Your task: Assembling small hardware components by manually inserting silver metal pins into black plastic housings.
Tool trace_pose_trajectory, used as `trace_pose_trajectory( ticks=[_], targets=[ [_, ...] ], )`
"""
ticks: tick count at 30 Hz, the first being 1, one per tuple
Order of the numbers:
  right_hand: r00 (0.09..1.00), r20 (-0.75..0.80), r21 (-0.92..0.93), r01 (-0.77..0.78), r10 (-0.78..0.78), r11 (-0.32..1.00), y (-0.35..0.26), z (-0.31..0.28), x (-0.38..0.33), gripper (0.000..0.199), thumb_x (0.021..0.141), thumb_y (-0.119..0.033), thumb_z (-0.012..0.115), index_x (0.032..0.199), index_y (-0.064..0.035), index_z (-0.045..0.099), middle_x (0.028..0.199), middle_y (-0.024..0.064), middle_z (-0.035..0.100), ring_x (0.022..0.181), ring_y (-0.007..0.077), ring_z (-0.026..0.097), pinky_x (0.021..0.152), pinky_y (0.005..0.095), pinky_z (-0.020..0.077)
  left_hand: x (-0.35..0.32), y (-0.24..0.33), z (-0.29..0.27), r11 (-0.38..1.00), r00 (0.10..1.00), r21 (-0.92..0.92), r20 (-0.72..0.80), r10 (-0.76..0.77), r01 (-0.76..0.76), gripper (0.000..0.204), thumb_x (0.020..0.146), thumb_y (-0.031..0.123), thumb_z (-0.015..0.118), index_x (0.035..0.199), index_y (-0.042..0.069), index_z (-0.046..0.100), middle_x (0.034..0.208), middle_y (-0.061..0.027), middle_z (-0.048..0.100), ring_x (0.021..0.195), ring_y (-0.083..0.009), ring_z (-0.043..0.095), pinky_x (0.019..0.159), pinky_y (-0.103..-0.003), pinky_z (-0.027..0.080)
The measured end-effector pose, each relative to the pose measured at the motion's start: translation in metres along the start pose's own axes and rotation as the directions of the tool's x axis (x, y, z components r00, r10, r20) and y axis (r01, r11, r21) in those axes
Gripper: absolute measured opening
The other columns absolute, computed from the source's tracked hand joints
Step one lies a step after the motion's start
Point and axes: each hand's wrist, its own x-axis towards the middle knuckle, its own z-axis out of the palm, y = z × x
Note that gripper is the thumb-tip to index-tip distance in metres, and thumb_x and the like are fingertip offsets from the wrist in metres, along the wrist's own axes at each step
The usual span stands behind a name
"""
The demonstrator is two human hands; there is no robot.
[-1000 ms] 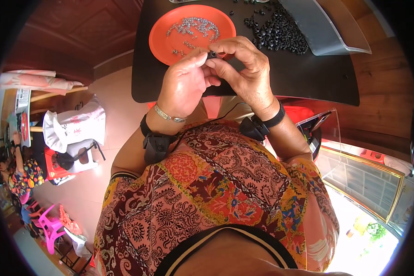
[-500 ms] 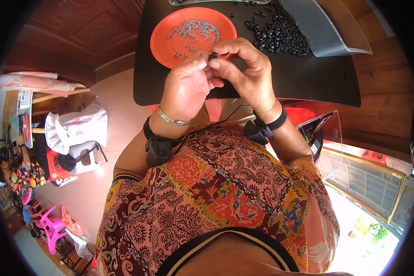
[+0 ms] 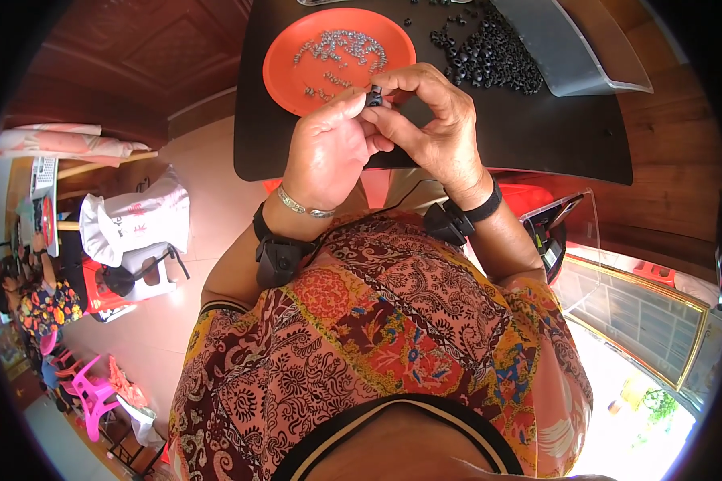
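My left hand [image 3: 326, 152] and my right hand [image 3: 431, 122] meet over the near edge of a black table [image 3: 553, 136]. Between their fingertips they pinch one small black plastic part [image 3: 374, 97]. Just beyond the hands lies an orange plate [image 3: 297, 64] holding several small silver metal pieces [image 3: 341, 46]. To the right of the plate, a heap of small black parts [image 3: 493, 56] is spread on the table. Both wrists wear black bands, and the left one also has a silver bracelet.
A clear plastic tray [image 3: 573, 48] lies at the table's far right. Red stools stand under the table. On the left are a white bag [image 3: 132, 220], pink plastic chairs [image 3: 88, 393] and a seated person [image 3: 36, 301] at another table.
Both hands have stayed together on the small black part, with only slight finger movement; the view has shifted a little.
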Motion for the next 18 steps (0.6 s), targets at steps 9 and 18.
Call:
trace_pose_trajectory(
  ticks=[9,18],
  targets=[
    [0.999,-0.032,-0.068,0.012,-0.014,0.998,0.0023,0.0028,-0.0027,0.031,0.065,-0.004,0.078,0.093,-0.0066,0.065,0.084,0.0055,0.065,0.078,0.0208,0.063,0.068,0.0306,0.0521,-0.0018,-0.0017,0.0001,0.999,0.999,0.009,0.026,0.033,-0.033,0.026,0.095,0.026,0.046,0.105,0.005,0.057,0.099,-0.0042,0.058,0.094,-0.0156,0.054,0.083,-0.036,0.043],
    [0.994,-0.031,-0.150,0.102,-0.108,0.983,0.0018,0.0038,-0.0033,0.033,0.065,0.000,0.077,0.095,-0.0058,0.065,0.086,0.0040,0.064,0.073,0.0154,0.060,0.071,0.0289,0.0489,-0.0025,-0.0017,0.0037,0.997,0.998,0.042,0.021,0.065,-0.066,0.026,0.096,0.026,0.044,0.104,0.004,0.056,0.100,-0.0042,0.057,0.093,-0.0151,0.054,0.082,-0.034,0.043]
  ],
)
